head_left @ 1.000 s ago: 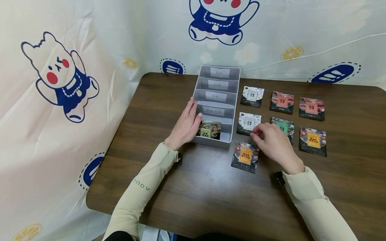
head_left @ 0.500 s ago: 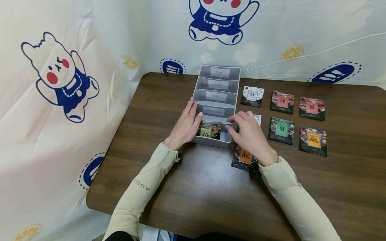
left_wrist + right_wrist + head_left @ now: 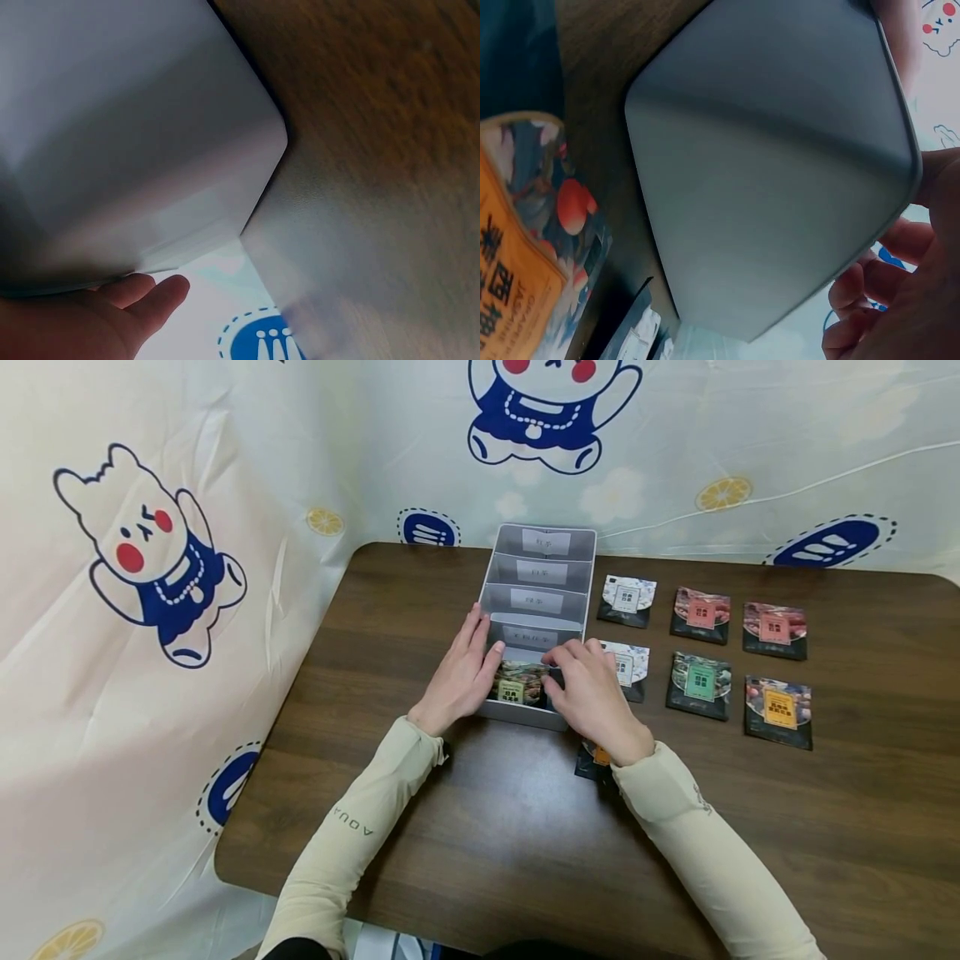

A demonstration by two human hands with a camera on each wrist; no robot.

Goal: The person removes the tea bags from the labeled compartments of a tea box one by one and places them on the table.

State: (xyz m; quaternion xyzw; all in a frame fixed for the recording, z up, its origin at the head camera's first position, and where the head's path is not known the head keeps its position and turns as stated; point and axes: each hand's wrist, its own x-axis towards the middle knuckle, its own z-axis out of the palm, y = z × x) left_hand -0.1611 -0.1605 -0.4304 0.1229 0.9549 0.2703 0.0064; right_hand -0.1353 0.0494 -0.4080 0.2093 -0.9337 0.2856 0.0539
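A grey divided box (image 3: 525,717) stands on the table with paper labels on its dividers. Its front compartment holds a tea sachet (image 3: 512,692) with a yellow-green label. My left hand (image 3: 467,670) rests along the box's left side with extended fingers. My right hand (image 3: 592,693) reaches over the right rim, its bent fingers and thumb at the sachet's right edge; I cannot tell whether they pinch it. In the right wrist view, curled fingers (image 3: 847,289) show beyond the box's rim. An orange-labelled sachet (image 3: 588,762) lies partly hidden under the right wrist.
Right of the box lie two white-labelled sachets (image 3: 627,602), two red ones (image 3: 701,615), a green one (image 3: 700,685) and another orange one (image 3: 778,712). The wooden table (image 3: 480,827) meets a printed curtain (image 3: 360,443) behind and at the left.
My right hand has moved left from between the white and green sachets, over the box's right rim to its front compartment. The left hand has stayed on the box's side.
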